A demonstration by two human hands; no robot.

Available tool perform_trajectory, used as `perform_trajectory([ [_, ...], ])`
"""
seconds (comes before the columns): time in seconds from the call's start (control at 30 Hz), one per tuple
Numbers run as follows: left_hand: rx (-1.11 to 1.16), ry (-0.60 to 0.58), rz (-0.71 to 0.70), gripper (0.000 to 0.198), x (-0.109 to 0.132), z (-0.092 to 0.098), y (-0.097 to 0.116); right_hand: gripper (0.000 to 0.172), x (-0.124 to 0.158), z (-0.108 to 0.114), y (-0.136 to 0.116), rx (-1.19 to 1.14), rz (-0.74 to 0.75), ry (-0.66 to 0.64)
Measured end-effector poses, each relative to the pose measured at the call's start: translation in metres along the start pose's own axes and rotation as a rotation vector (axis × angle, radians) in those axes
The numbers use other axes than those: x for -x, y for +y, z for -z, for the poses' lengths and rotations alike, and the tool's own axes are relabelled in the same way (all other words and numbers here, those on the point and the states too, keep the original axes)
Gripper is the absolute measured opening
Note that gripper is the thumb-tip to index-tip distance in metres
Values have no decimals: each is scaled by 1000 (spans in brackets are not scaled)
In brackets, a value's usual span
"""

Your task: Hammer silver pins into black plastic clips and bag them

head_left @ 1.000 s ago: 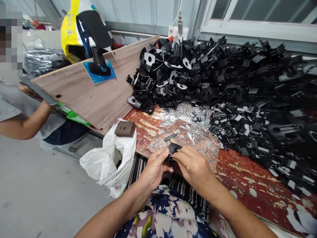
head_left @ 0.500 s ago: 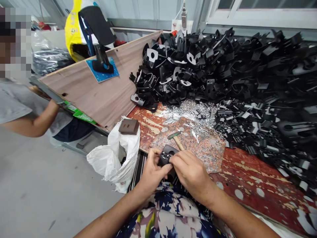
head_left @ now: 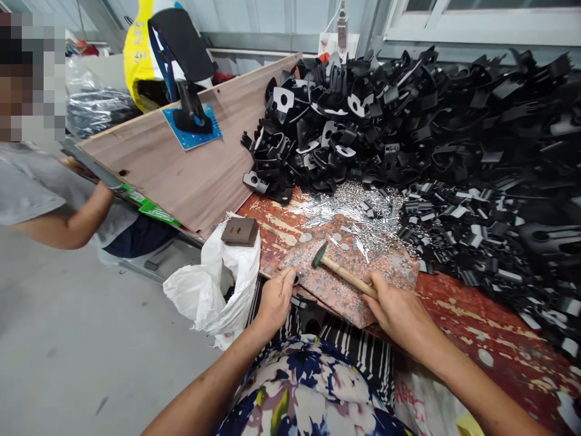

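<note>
My right hand is closed round the end of the wooden handle of a hammer. The hammer's green head is over the far left part of a speckled stone slab. At the slab's near left edge, my left hand grips a black plastic part, mostly hidden behind the fingers and below the edge. Beyond the hammer lies a heap of thin silvery metal pins, some loose on the slab.
Black plastic parts are piled high at the back and right, with smaller black pieces before them. At left, a brown block rests on a white sack, near a wooden board. A co-worker sits at far left.
My right hand has left the black plastic part, moved right and taken hold of the hammer, lifting its handle. My left hand keeps the part, now lower and turned by the slab's edge.
</note>
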State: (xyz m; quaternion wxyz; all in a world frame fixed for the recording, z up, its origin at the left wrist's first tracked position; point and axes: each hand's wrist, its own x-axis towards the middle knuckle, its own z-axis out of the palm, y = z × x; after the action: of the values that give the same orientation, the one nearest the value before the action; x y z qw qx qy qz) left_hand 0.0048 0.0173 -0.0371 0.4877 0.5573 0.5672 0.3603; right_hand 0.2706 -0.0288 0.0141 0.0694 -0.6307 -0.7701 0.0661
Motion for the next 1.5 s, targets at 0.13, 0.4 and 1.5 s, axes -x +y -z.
perform_trajectory([
  [0.13, -26, 29, -44, 44, 0, 3, 1, 54, 17, 18, -11, -105, 176, 273],
  [0.4, 19, 47, -36, 44, 1, 1, -2, 57, 19, -13, -26, -88, 221, 197],
  [1.5, 419, -171, 199, 52, -7, -12, 0, 45, -57, 78, 173, -770, -382, 845],
])
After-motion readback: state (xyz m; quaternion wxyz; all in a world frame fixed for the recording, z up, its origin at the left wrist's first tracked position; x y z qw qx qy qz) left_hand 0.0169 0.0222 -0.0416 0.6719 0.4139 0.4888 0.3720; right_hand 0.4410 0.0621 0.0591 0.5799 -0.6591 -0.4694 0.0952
